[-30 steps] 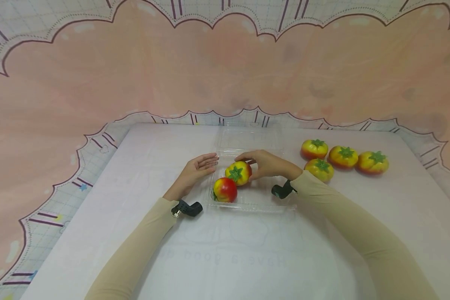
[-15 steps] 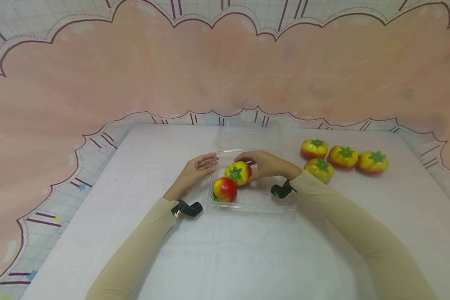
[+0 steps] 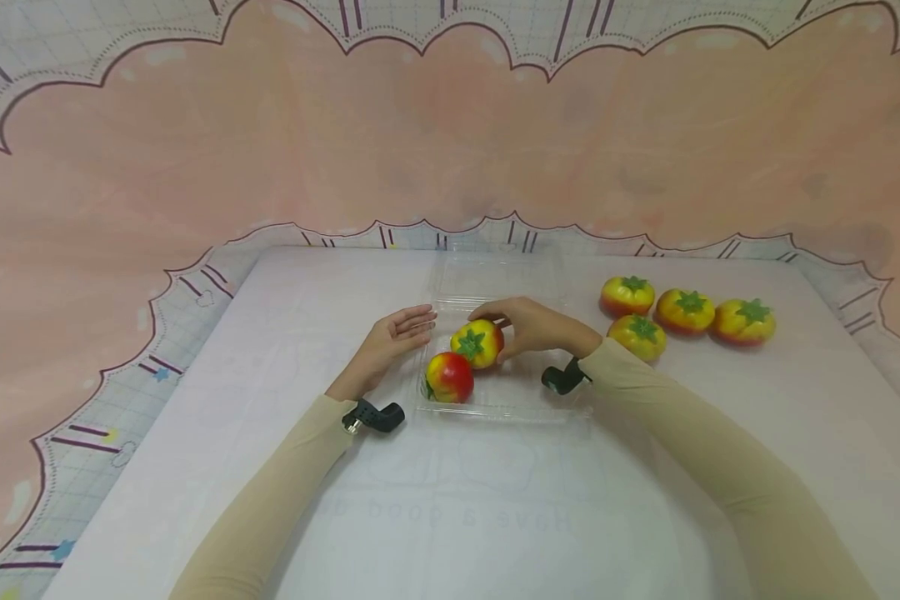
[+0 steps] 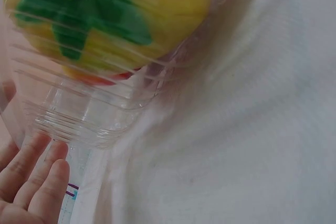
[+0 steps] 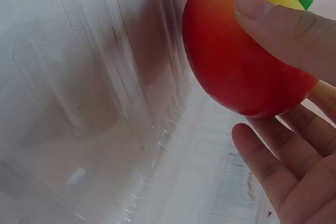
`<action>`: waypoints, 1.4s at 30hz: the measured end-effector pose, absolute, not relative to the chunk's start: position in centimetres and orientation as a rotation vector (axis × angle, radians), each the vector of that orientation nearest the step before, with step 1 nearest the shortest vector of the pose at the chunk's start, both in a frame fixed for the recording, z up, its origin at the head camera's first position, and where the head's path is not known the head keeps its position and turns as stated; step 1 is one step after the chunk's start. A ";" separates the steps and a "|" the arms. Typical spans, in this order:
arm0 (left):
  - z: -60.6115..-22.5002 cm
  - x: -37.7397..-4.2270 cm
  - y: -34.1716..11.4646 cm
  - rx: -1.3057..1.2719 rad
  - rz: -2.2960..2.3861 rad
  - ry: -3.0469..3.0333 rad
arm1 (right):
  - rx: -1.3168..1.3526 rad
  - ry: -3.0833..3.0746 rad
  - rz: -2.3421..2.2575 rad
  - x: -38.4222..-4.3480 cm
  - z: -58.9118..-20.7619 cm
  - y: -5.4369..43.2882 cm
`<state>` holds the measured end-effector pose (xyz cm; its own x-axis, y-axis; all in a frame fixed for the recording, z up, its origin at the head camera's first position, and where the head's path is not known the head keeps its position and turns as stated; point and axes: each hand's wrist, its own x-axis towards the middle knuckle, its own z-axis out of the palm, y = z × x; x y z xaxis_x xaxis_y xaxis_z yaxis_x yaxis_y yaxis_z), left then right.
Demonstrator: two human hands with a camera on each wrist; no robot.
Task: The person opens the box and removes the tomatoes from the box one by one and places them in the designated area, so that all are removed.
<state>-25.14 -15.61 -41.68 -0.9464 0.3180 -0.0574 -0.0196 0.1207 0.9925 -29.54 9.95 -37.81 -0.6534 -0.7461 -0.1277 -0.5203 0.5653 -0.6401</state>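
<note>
Between the thumb and fingers of my right hand (image 3: 534,328) is a red-and-yellow tomato (image 3: 477,345) with a green star of leaves on top. It stands inside a clear plastic clamshell box (image 3: 528,412); its red side (image 5: 236,72) faces the right wrist camera, thumb across it. A second tomato (image 3: 449,377) lies tipped in the near left corner of the box, its green leaves (image 4: 100,9) showing through the wall in the left wrist view. My left hand (image 3: 387,346) is beside the box, fingers extended, fingertips (image 4: 56,150) right at its left wall.
The box's clear lid (image 3: 498,277) lies folded back behind it. To the right, several more tomatoes (image 3: 686,312) sit grouped on the white-covered table (image 3: 330,287). A patterned pink cloth (image 3: 450,142) hangs behind the table. Each wrist wears a black camera (image 3: 376,416).
</note>
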 end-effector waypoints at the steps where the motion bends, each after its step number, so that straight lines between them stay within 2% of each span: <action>1: -41.7 -25.1 -15.6 0.294 1.909 2.141 | -1.025 2.417 -0.803 -29.5 -37.7 10.0; 42: -41.6 -25.1 -15.6 0.309 1.944 2.106 | -1.047 2.444 -0.847 -29.3 -35.8 12.1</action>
<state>-25.06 -15.62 -41.61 -0.9442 0.3264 -0.0446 -0.0184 0.0830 0.9964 -29.33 12.13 -35.84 -0.6661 -0.7416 -0.0799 -0.5330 0.5482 -0.6445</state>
